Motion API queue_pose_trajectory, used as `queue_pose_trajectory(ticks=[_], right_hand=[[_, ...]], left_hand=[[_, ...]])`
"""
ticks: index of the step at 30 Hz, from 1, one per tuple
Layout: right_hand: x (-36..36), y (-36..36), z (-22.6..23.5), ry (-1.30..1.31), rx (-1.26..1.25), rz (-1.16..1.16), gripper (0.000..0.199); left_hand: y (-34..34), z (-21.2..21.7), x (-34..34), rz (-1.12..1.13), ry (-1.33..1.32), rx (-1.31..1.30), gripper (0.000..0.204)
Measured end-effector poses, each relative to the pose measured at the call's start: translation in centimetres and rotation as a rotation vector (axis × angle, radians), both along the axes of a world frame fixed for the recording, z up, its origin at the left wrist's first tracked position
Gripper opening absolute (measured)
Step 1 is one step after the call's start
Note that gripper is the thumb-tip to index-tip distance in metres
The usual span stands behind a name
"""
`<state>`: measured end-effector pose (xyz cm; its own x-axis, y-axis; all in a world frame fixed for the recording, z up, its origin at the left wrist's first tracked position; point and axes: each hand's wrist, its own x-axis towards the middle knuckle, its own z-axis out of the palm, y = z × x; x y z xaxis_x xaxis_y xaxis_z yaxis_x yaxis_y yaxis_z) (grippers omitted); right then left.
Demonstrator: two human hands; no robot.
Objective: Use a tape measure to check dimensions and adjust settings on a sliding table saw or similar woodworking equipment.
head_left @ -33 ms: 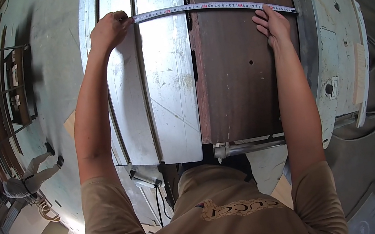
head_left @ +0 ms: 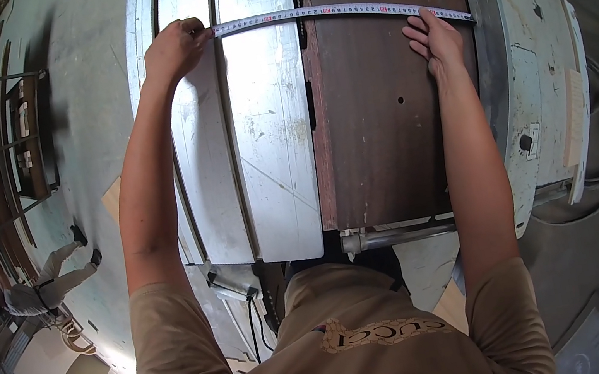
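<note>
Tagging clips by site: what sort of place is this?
Likely a workshop, perhaps for woodworking: a grooved metal table beside a brown surface, a tape measure stretched over both, and a pale machine housing with a black knob.

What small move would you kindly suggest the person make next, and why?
Perhaps steady the left grip and read the tape measure beside it, because the tape stretches across the silver table and brown surface, with the right grip on it near the metal rail.
</note>
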<state>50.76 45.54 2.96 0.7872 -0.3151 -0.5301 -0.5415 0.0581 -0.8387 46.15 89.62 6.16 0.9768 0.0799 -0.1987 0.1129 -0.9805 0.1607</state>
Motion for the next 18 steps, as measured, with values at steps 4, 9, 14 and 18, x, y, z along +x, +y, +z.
queue_pose_trajectory(ticks=[4, 9, 14, 18], right_hand=[[0.2, 0.0, -0.3, 0.006, 0.012, 0.001, 0.035], [0.3, -1.3, -0.7, -0.003, 0.023, -0.004, 0.035], [0.2, -0.3, -2.5, -0.071, 0.207, 0.040, 0.041], [-3.1, -0.6, -0.3, -0.056, 0.269, 0.028, 0.029]], left_hand=[[0.0, -0.1, -0.1, 0.025, -0.010, -0.037, 0.031], [-0.6, -0.8, 0.4, -0.012, -0.058, -0.051, 0.033], [2.5, -2.4, -0.6, -0.017, -0.105, -0.080, 0.037], [-0.1, 0.2, -4.7, 0.030, -0.040, -0.340, 0.042]])
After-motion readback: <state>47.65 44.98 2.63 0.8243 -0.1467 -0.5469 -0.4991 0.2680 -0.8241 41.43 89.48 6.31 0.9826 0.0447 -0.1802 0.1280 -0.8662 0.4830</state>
